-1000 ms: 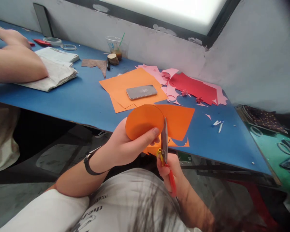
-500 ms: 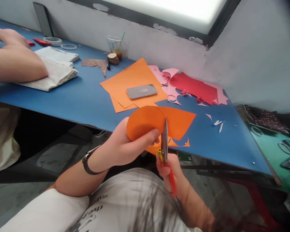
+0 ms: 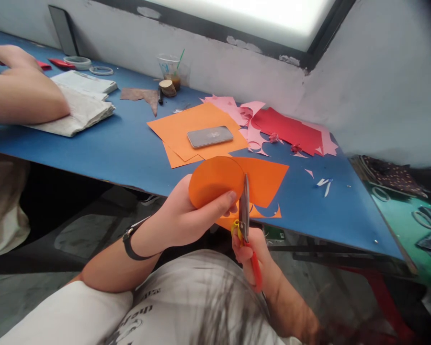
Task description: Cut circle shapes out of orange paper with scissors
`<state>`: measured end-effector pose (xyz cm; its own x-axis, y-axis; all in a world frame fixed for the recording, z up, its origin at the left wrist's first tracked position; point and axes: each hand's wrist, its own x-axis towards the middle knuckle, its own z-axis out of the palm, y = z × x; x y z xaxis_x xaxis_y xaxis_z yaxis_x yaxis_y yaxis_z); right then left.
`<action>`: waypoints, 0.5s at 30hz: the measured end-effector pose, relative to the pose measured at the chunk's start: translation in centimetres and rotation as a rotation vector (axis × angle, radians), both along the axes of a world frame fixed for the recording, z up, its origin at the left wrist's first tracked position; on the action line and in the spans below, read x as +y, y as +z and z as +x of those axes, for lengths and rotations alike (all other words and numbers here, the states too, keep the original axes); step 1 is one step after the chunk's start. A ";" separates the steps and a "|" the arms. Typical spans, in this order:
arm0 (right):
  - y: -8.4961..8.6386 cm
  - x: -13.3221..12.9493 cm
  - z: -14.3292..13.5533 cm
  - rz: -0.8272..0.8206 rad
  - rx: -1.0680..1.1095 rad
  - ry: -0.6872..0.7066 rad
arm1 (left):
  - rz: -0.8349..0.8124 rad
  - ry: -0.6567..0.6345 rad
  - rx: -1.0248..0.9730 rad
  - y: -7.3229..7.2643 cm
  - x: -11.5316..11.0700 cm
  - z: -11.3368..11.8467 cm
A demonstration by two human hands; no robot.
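Observation:
My left hand [image 3: 197, 211] pinches a sheet of orange paper [image 3: 215, 179] between thumb and fingers, holding it above the table's front edge. The part in my grip has a rounded outline, and a corner flap sticks out to the right. My right hand [image 3: 249, 247] grips scissors [image 3: 243, 211] with red and yellow handles. Their blades point away from me and lie along the curved edge of the paper, looking nearly closed. Below the sheet, orange scraps [image 3: 269, 211] with curved cuts lie on the table edge.
A grey phone [image 3: 210, 137] rests on orange sheets [image 3: 197, 117]. Pink scraps [image 3: 255, 136] and red paper [image 3: 287, 129] lie behind, to the right. White-and-blue pieces [image 3: 325, 186] are near the right end. A plastic cup [image 3: 170, 72] stands by the wall. Another person's arm [image 3: 25, 91] reaches in at left.
The back corner of the orange sheet under the phone has dropped flatter, baring more pink paper behind it. My hands, the held paper and the scissors look almost unchanged.

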<state>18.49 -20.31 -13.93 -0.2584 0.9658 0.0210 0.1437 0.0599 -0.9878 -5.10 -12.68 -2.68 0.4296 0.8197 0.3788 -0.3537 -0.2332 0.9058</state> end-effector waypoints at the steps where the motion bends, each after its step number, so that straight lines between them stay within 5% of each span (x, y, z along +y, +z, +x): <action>1: -0.1 0.0 0.0 0.003 -0.002 -0.002 | 0.006 0.008 0.013 0.0 0.0 0.0; 15: -0.8 -0.2 0.4 0.097 -0.052 -0.014 | -0.015 0.114 0.121 -0.1 -0.1 -0.3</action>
